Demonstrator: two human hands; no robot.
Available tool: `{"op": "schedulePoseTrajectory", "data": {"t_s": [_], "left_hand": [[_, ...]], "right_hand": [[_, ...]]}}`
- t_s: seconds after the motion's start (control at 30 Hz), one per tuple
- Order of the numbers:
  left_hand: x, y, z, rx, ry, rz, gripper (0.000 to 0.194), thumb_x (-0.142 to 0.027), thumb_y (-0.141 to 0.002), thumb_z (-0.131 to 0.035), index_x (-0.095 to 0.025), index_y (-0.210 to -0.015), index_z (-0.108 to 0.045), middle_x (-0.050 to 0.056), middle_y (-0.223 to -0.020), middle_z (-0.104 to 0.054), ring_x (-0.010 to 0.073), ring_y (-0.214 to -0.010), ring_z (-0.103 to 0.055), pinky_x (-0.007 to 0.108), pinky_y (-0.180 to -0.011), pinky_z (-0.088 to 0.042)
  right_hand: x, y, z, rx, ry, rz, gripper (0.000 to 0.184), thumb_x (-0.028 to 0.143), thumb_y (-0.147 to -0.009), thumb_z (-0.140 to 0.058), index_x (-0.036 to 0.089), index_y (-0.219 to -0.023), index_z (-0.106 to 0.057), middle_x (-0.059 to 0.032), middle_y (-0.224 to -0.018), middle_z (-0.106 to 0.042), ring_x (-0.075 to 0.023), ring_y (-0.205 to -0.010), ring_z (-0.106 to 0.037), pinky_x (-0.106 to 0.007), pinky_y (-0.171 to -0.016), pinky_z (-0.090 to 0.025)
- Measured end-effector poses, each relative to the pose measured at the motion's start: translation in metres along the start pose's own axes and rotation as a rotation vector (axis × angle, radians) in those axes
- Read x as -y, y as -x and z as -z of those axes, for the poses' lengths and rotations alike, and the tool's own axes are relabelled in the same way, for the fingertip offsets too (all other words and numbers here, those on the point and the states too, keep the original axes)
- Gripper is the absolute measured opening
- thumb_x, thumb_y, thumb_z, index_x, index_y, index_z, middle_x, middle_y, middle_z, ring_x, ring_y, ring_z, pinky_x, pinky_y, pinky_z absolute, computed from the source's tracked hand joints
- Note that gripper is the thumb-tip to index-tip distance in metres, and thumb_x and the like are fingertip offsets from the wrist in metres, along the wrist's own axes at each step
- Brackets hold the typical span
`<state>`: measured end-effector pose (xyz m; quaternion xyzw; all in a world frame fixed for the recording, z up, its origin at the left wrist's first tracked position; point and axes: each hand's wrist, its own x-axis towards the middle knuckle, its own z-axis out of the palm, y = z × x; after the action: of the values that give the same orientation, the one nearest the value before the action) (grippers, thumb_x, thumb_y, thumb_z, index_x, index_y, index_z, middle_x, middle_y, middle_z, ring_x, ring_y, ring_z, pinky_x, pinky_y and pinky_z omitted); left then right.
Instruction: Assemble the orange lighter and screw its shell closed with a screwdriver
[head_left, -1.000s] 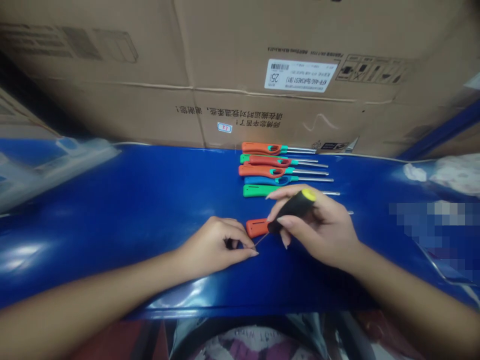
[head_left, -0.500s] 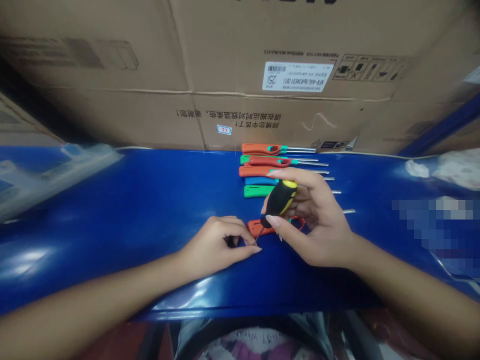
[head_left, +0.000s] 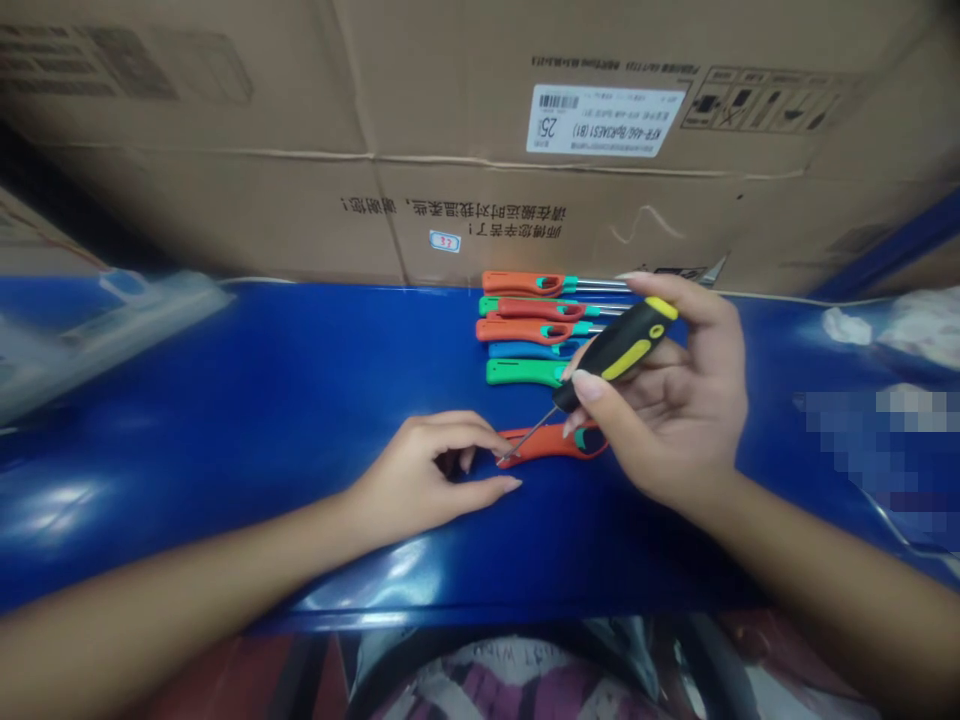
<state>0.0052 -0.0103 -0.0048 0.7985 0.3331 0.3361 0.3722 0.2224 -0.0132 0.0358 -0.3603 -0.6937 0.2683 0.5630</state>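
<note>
My right hand (head_left: 675,410) grips a black-and-yellow screwdriver (head_left: 619,350), its thin shaft slanting down left to the end of an orange long-nosed lighter (head_left: 551,442) lying on the blue table (head_left: 262,400). Resting on the table, my left hand (head_left: 427,475) pinches its fingers at the screwdriver's tip and the lighter's left end. Whether something tiny sits between those fingers is hidden. Behind the lighter lies a row of several orange, green and blue lighters (head_left: 532,330), side by side with metal noses pointing right.
Large cardboard boxes (head_left: 465,150) stand along the table's far edge. A clear plastic bag (head_left: 105,320) lies at the far left, and white crumpled material (head_left: 892,335) at the far right. The table's front edge runs just below my forearms.
My right hand has lifted and tilted the screwdriver, its handle rising up and right while the tip stays by the lighter's left end. The left hand has scarcely moved.
</note>
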Motion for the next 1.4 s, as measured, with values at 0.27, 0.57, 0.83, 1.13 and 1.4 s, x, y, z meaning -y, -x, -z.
{"op": "schedulePoseTrajectory", "data": {"t_s": [0.27,0.57,0.83,1.13,1.4], "left_hand": [[-0.003,-0.001,0.001,-0.023,0.036,0.051,0.01,-0.022,-0.088,-0.071,-0.015,-0.089,-0.078,0.004,-0.084,-0.073,0.0083,-0.06,-0.056,0.02,-0.055,-0.044],[0.001,-0.002,0.0,-0.01,0.074,0.088,0.015,-0.028,-0.085,-0.076,-0.017,-0.093,-0.078,0.005,-0.089,-0.074,0.0098,-0.064,-0.058,0.022,-0.058,-0.046],[0.012,-0.003,0.003,-0.008,-0.094,-0.013,0.041,-0.03,-0.079,-0.08,-0.023,-0.119,-0.07,0.007,-0.114,-0.072,0.0212,-0.104,-0.065,0.036,-0.093,-0.052],[0.015,-0.003,0.002,0.059,-0.152,-0.062,0.039,-0.023,-0.084,-0.073,-0.022,-0.122,-0.066,0.007,-0.118,-0.072,0.0234,-0.11,-0.064,0.041,-0.099,-0.05],[0.016,-0.002,0.002,0.079,-0.168,-0.066,0.038,-0.022,-0.086,-0.072,-0.021,-0.123,-0.064,0.006,-0.116,-0.071,0.0215,-0.108,-0.063,0.038,-0.098,-0.05]], "right_hand": [[-0.001,-0.001,-0.002,-0.024,-0.025,-0.096,0.055,0.037,-0.091,-0.067,0.036,-0.138,-0.038,-0.0044,-0.105,-0.066,-0.0195,-0.081,-0.071,-0.035,-0.064,-0.065],[-0.003,0.008,-0.009,0.01,0.011,-0.056,0.057,0.032,-0.094,-0.063,0.036,-0.142,-0.032,-0.0053,-0.106,-0.067,-0.0216,-0.091,-0.072,-0.036,-0.068,-0.066],[-0.005,0.005,-0.003,-0.006,0.102,0.043,0.059,0.028,-0.091,-0.066,0.039,-0.142,-0.038,-0.0071,-0.125,-0.062,-0.0231,-0.096,-0.071,-0.035,-0.064,-0.065],[-0.008,0.008,-0.004,0.015,0.144,0.089,0.065,0.021,-0.086,-0.071,0.037,-0.142,-0.042,-0.0088,-0.137,-0.055,-0.0222,-0.092,-0.07,-0.038,-0.067,-0.066],[-0.009,0.01,-0.001,0.069,0.156,0.115,0.065,0.022,-0.086,-0.071,0.039,-0.142,-0.041,-0.0073,-0.144,-0.048,-0.0222,-0.095,-0.071,-0.036,-0.066,-0.066]]}}
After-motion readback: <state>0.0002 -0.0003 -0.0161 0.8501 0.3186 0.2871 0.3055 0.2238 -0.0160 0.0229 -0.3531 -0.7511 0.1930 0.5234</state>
